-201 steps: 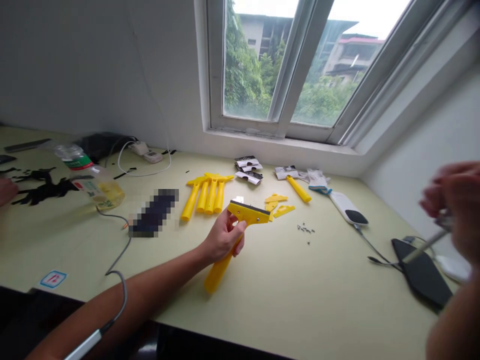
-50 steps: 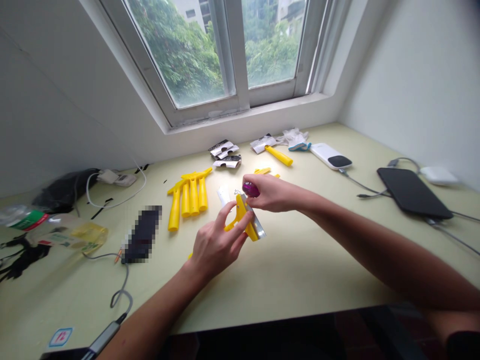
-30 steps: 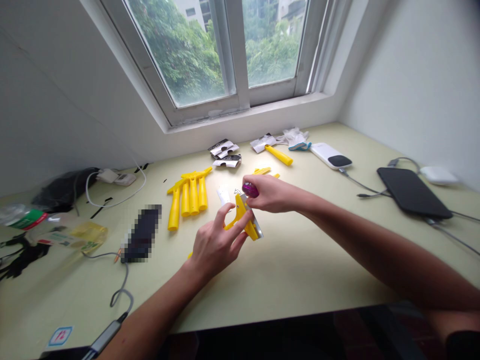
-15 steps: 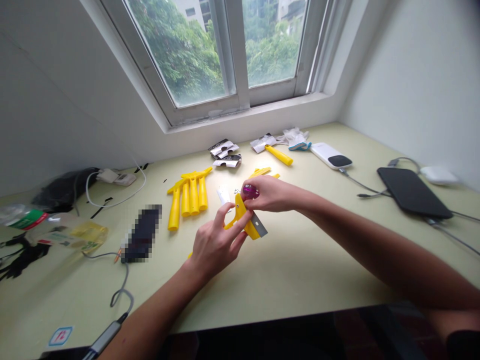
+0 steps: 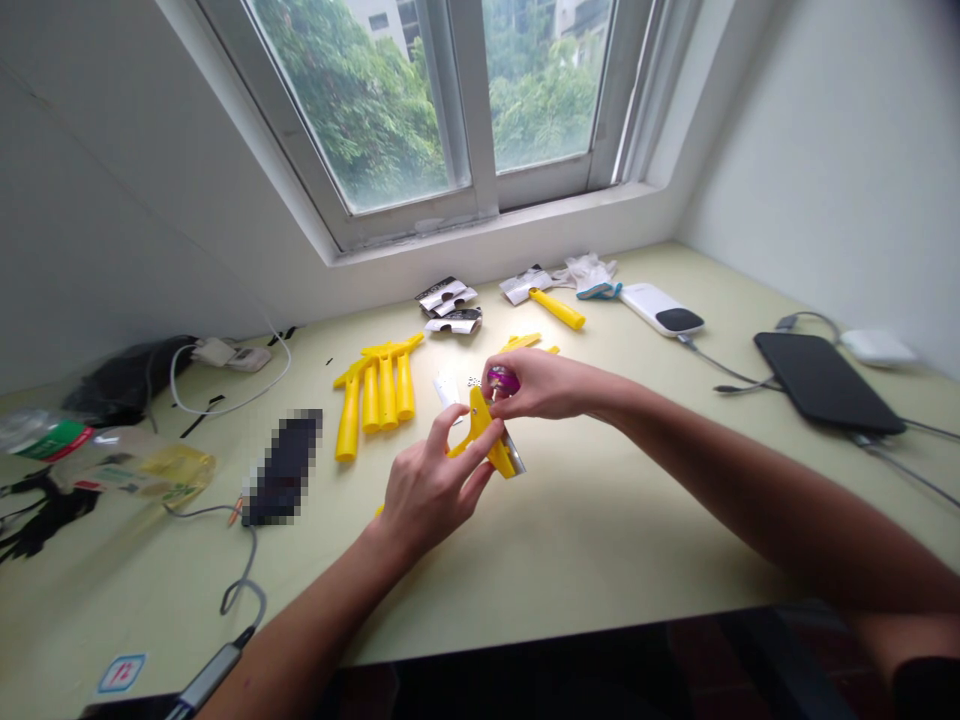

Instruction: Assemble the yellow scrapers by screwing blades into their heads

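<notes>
Right hand [image 5: 536,384] brought inward, clutching purple handle [image 5: 502,379], left hand [image 5: 429,487] pinching yellow scraper [image 5: 479,407]

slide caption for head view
Left hand holding a yellow scraper, right hand a purple-handled tool, at a pale table.

Plain white left wall [image 5: 112,180], greyish in tone, with a thin slanting line across it; paler right wall [image 5: 810,180] on the other side. Between them, a grey-framed window [image 5: 474,110], slanted in view, above a white ledge [image 5: 495,226]. Looks out on leafy green trees [image 5: 360,110] and, higher up, part of a building [image 5: 397,22]. Lets in soft daylight. Below, a pale yellow-green table [image 5: 637,520]; under its near edge, deep shadow [image 5: 540,670] with a dim reddish patch, too dark to make out.
</notes>
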`<state>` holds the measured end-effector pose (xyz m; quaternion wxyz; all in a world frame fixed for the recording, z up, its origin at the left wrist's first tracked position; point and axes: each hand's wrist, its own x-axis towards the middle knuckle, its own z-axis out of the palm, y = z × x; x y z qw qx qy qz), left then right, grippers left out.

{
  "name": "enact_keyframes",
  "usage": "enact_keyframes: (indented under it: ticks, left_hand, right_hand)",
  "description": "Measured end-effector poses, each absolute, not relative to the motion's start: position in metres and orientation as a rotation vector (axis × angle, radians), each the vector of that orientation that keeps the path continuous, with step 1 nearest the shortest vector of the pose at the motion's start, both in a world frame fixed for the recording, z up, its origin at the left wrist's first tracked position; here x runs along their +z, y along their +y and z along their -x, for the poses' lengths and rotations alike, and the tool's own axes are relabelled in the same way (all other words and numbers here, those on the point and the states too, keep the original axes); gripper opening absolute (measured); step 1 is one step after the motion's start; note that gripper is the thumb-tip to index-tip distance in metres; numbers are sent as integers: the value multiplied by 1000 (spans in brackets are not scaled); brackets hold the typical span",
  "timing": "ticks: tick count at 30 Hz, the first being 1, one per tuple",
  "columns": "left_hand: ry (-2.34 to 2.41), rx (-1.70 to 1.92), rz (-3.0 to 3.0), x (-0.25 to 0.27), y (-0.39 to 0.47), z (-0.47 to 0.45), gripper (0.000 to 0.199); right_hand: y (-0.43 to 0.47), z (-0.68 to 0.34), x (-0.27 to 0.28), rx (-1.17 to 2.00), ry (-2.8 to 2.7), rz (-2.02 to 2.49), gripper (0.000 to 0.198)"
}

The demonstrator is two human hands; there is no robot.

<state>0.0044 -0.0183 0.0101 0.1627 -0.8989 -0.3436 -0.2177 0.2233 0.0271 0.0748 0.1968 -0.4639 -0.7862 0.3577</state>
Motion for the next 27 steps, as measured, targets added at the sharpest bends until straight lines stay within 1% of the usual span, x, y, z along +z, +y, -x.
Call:
enact_keyframes:
  ticks: [5, 15, 22, 27]
  left_hand:
    - [-974, -620, 2571, 9, -19, -4, 46]
    - [-970, -603, 2576, 7, -19, -4, 46]
    - [-983, -529, 2589, 6, -18, -5, 44]
    - [-982, -493, 2598, 6, -18, -5, 44]
  right_hand:
    - [27, -223, 72, 910, -2246, 1283, 12]
    - [27, -224, 72, 876, -2294, 1310, 13]
    - [29, -225, 71, 869, -2304, 1379, 14]
    - [29, -225, 71, 875, -2291, 1394, 18]
